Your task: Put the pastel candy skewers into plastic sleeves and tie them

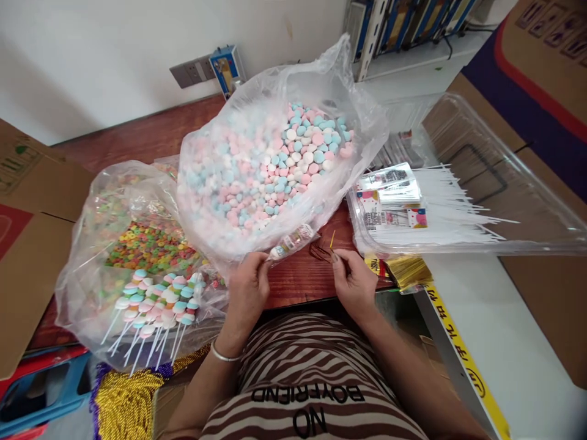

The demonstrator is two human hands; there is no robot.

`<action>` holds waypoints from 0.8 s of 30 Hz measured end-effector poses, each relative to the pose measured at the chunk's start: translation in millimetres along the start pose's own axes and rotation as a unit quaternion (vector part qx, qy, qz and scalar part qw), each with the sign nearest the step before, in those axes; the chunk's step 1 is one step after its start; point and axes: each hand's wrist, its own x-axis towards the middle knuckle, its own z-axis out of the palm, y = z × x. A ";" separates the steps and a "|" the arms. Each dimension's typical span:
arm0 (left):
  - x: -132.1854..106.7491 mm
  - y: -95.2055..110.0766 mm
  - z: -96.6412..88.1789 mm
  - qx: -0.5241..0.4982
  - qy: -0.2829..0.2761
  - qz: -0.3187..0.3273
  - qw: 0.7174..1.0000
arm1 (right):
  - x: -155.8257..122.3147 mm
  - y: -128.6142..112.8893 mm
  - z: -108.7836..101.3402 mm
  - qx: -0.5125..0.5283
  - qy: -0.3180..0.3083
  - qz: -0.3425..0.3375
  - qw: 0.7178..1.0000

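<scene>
My left hand (250, 284) is closed in a pinch on one end of a small printed clear bag (293, 240), which lies slantwise before the big marshmallow bag. What the small bag contains is hard to make out. Between the thumb and finger of my right hand (354, 280) stands a thin gold twist tie (332, 239), apart from the small bag. Just beyond both hands is a large clear bag of pink, blue and white marshmallows (302, 159). Several marshmallow skewers (160, 299) on white sticks rest at the left, on another bag.
Colourful ring-shaped cereal (147, 247) fills the left bag. To the right, a clear plastic tray (518, 249) holds white sticks (452, 205) and printed bags (389, 186). Gold twist ties (409, 272) lie by the table edge. Cardboard boxes (34, 263) flank both sides.
</scene>
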 end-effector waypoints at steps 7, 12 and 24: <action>-4.9 8.2 25.3 0.047 -0.012 0.055 0.997 | -6.1 -59.7 14.6 0.192 -0.154 0.091 0.965; -8.9 7.2 32.2 -0.020 -0.004 0.023 1.000 | -1.9 -52.2 31.4 0.210 -0.142 0.169 0.952; 1.1 18.7 38.0 -0.459 -0.037 -0.267 0.847 | 1.6 -49.5 33.0 0.142 -0.105 0.083 0.981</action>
